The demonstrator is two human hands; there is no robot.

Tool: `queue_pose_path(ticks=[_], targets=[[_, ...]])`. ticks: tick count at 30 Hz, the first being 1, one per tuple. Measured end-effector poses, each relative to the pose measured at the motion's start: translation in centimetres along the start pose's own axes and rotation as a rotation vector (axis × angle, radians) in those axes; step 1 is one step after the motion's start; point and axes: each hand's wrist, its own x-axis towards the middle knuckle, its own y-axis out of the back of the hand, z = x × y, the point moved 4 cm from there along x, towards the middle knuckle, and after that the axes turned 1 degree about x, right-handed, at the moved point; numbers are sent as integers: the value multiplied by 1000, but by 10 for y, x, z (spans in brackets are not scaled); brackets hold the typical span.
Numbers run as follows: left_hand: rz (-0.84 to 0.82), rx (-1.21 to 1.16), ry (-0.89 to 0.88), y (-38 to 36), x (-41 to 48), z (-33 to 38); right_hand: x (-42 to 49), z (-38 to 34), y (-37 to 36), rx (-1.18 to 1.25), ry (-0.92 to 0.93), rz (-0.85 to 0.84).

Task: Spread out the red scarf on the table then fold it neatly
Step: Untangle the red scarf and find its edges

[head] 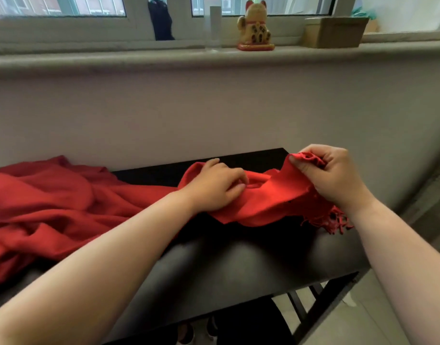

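Clearly, in the head view, the spreading step is only just beginning. The red scarf (52,202) is lying along the dark worktop (226,265), with most of it bunching in a rumpled heap at the left end and a narrower twisted stretch running right toward both hands. The right hand (336,175) is pinching the end edge of the cloth between thumb and curled fingers and lifting it off the surface, while the fringe (336,220) is dangling below the wrist, at the right edge of the worktop. The left hand (214,188) is resting on the scarf just beside it, thumb reaching out and fingers curling down into the fabric, seemingly gathering a fold. Behind, a cat figurine (255,26) and a cardboard box (336,31) are sitting on the windowsill.

Judging from this, nothing is lying flat yet: the end is being opened out, the heap at left is waiting to be drawn out and smoothed, and all the folding is left to do.
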Motion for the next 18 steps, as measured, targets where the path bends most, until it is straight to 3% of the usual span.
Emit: queue_pose_path(ticks=[3, 5, 8, 10, 15, 18], targets=[[-297, 141, 117, -16, -6, -7, -8, 3, 14, -40, 7, 113], [-362, 153, 188, -17, -8, -10, -13, 3, 24, -58, 12, 189], [-156, 197, 180, -5, 5, -3, -18, 6, 26, -63, 24, 194], [3, 10, 152, -1, 20, 5, -23, 6, 24, -46, 37, 174], [-183, -414, 39, -12, 52, 36, -29, 7, 29, -46, 51, 189], [-79, -574, 31, 1, 64, 39, -26, 9, 40, -100, 54, 246]])
